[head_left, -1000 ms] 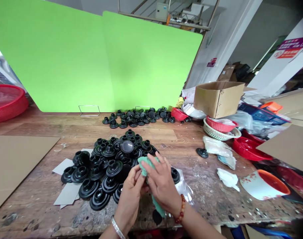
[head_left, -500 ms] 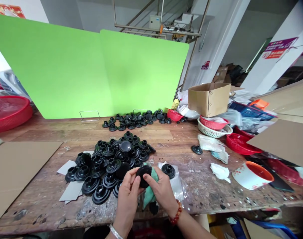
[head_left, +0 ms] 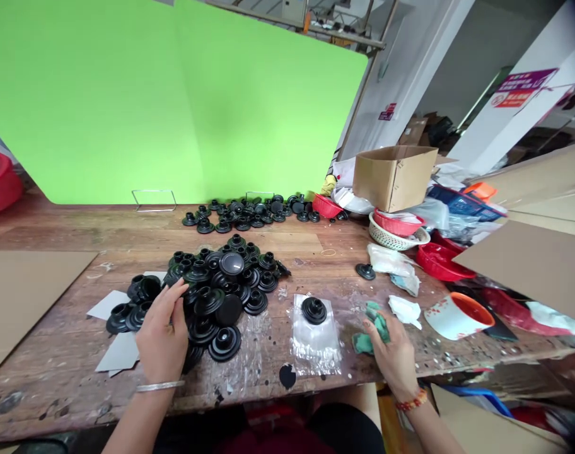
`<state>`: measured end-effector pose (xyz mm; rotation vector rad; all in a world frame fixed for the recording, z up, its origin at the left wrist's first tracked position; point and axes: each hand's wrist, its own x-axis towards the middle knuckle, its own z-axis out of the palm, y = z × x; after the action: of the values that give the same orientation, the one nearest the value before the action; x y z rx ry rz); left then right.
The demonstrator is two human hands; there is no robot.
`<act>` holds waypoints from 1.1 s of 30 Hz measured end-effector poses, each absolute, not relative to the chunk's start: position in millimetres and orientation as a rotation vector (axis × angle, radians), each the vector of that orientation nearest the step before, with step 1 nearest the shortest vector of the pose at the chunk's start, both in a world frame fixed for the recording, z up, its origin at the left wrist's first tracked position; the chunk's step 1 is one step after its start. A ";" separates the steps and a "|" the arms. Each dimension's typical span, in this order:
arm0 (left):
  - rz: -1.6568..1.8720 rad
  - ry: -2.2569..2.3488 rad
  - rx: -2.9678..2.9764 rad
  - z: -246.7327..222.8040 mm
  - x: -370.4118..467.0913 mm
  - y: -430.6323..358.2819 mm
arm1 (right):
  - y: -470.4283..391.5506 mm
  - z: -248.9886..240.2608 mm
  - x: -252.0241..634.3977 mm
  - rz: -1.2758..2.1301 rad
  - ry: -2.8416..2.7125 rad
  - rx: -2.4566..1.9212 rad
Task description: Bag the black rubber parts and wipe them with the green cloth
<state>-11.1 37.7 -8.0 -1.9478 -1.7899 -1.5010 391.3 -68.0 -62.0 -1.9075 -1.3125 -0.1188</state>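
My left hand (head_left: pixel 164 331) reaches over the left side of a pile of black flanged round parts (head_left: pixel 209 302). Its thumb and index finger are apart; the other fingers are partly hidden, and I see nothing held in it. On the right, my right hand (head_left: pixel 394 353) has its fingers on a crumpled green cloth (head_left: pixel 364 342) lying on the table. Between the hands, one black flanged part (head_left: pixel 314 310) sits stem up on clear plastic bags (head_left: pixel 316 350).
More black parts (head_left: pixel 254 214) lie below the green panel (head_left: pixel 268 113). Pale cards (head_left: pixel 118 353) stick out beside the pile. To the right are a single part (head_left: pixel 365 271), a white paper (head_left: pixel 405 311), a white-and-orange tub (head_left: pixel 458 315), baskets (head_left: pixel 391 238) and a carton (head_left: pixel 394 176).
My hands have parted from the black disc they held together. The left has moved left onto the pile; the right has carried the green cloth right and down to the table. The view has tilted down.
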 end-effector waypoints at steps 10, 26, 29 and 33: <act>-1.610 -1.535 -2.045 -19.1 36.2 5.3 | -67.2 -88.5 389.4 -0.288 -1.265 -2.177; -1.143 -1.397 -2.944 -84.7 96.1 -18.9 | -64.7 -96.7 396.7 -0.423 -1.548 -2.288; -1.105 -1.354 -2.905 -87.6 96.3 -19.0 | -64.3 -95.8 393.2 -0.466 -1.582 -2.295; -1.061 -1.252 -2.829 -91.6 94.1 -16.0 | -65.4 -97.3 391.2 -0.482 -1.644 -2.264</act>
<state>94.1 -16.0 -91.6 -2.8291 -1.2518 -1.0615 391.2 -65.4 -97.3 -2.2636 -1.6436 -0.4823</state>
